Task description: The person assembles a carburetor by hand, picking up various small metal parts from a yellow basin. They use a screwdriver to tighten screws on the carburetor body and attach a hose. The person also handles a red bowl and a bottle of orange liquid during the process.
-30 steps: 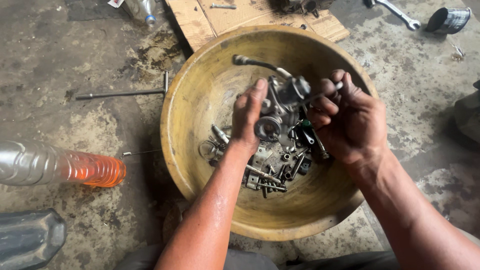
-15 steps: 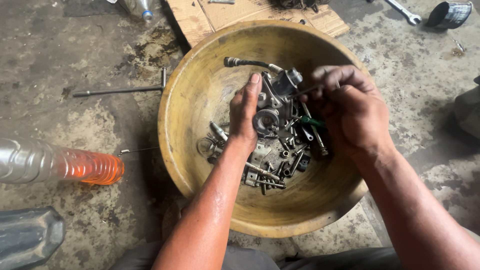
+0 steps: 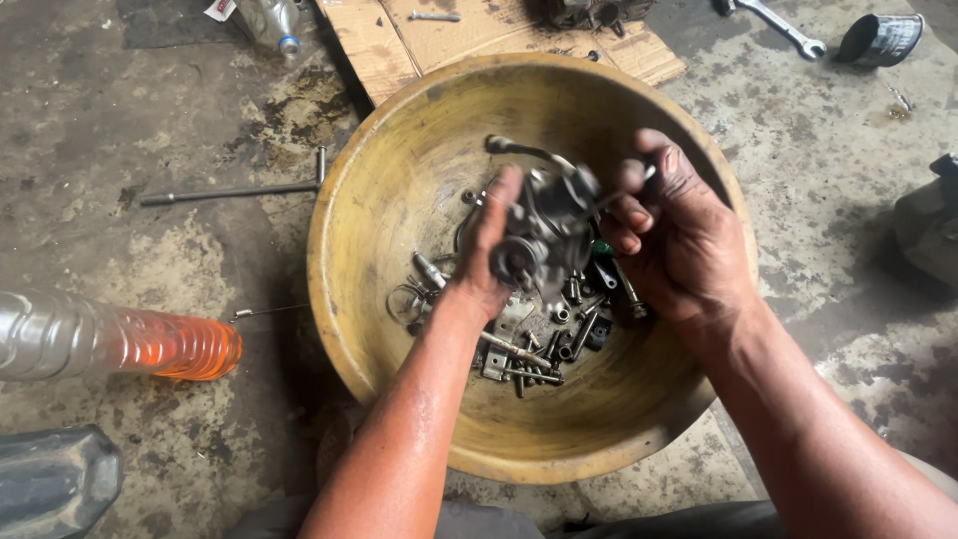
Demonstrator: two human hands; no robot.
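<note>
Over the big, worn yellow bowl [image 3: 399, 200] sitting on the stained concrete floor [image 3: 120, 110], the person holds a grey metal carburettor-like part [image 3: 544, 225] up above the middle of the bowl, a thin bent tube running off it toward eleven o'clock. The left hand [image 3: 489, 250] comes in from six o'clock with its fingers wrapped around the near side of that part, thumb and palm pressed to it. The right hand [image 3: 679, 240] sits at three o'clock of the part, fingers curled tight and pinched on a slim metal piece that sticks out from the part's right side; motion blur hides just what that piece is. Below the hands, in the bottom of the bowl, lies a heap of loose bolts, screws and small brackets [image 3: 539, 339], with a small green-handled bit [image 3: 602, 248] just beside the right fingers. Outside the bowl, at nine o'clock, a clear plastic bottle with orange liquid [image 3: 130, 339] lies on its side, and a long thin steel T-handle rod [image 3: 235, 190] rests on the floor at ten o'clock. At twelve o'clock a flat wooden board [image 3: 449, 40] lies touching the bowl's far rim, and a steel spanner [image 3: 783, 25] lies at one o'clock, near a small dark tin [image 3: 878, 38].
</note>
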